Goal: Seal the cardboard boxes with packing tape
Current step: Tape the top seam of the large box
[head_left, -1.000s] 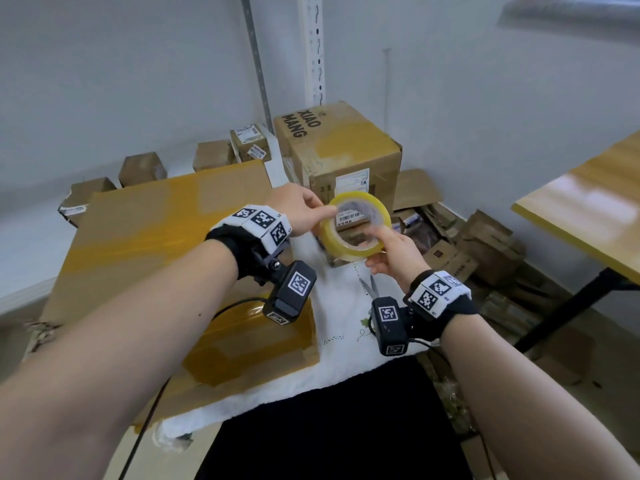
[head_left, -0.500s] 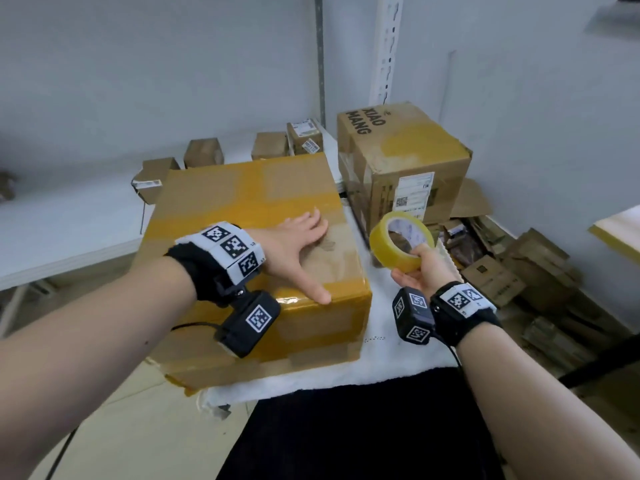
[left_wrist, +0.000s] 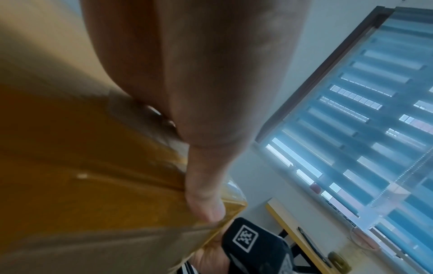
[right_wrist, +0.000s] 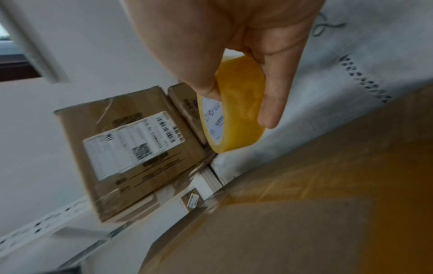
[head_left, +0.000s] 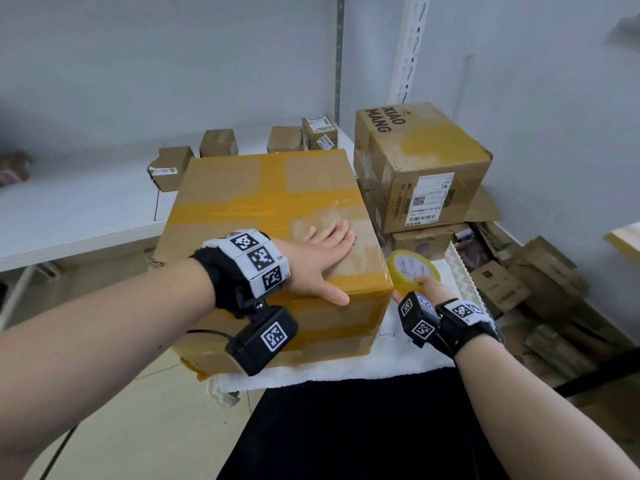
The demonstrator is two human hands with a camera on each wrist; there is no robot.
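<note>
A large cardboard box [head_left: 263, 202] crossed with yellow tape bands stands on a white cloth in front of me. My left hand [head_left: 322, 258] lies flat on its top near the right front corner, fingers straight, thumb [left_wrist: 206, 200] over the front edge. My right hand [head_left: 426, 289] grips a roll of yellow packing tape [head_left: 412, 268] just right of that corner, low over the cloth. In the right wrist view the thumb and fingers pinch the roll [right_wrist: 236, 103] across its width, with the box side [right_wrist: 304, 213] below.
A taped box marked XIAO MANG [head_left: 422, 161] sits on another box at the back right. Several small boxes [head_left: 218, 143] line the white shelf [head_left: 69, 209] behind. Flattened cardboard [head_left: 540, 289] is heaped on the floor to the right. A wooden table edge [head_left: 623, 237] shows far right.
My left hand let go of the roll and came down flat on the big box. My right hand has lowered the roll beside the box's right front corner.
</note>
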